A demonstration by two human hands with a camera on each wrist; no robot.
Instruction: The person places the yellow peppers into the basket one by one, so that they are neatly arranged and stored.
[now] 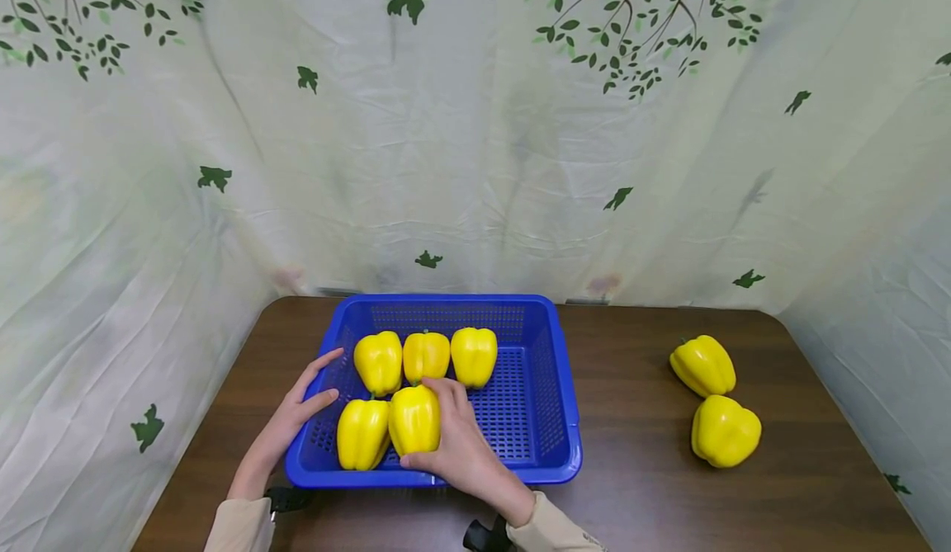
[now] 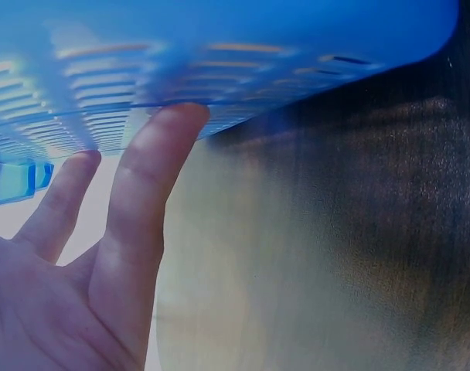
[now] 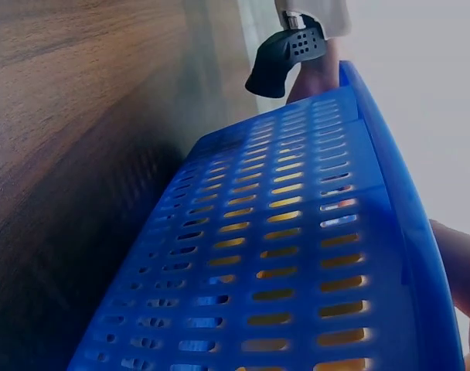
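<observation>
On the brown wooden table point(image 1: 631, 453), a glossy yellow bell pepper point(image 1: 413, 420) is gripped by the right hand point(image 1: 456, 445) inside the blue perforated plastic basket point(image 1: 553, 420); its left rim is touched by the open left hand point(image 1: 293, 420)

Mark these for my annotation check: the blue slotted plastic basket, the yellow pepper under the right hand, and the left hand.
Blue slotted plastic basket point(image 1: 568, 403), head view, right rim.
Yellow pepper under the right hand point(image 1: 413, 422), head view, middle of its body.
Left hand point(image 1: 293, 420), head view, back of hand.

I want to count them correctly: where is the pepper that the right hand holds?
In the head view, that pepper stands in the blue basket's near row, right of another pepper, under the right hand.
</observation>
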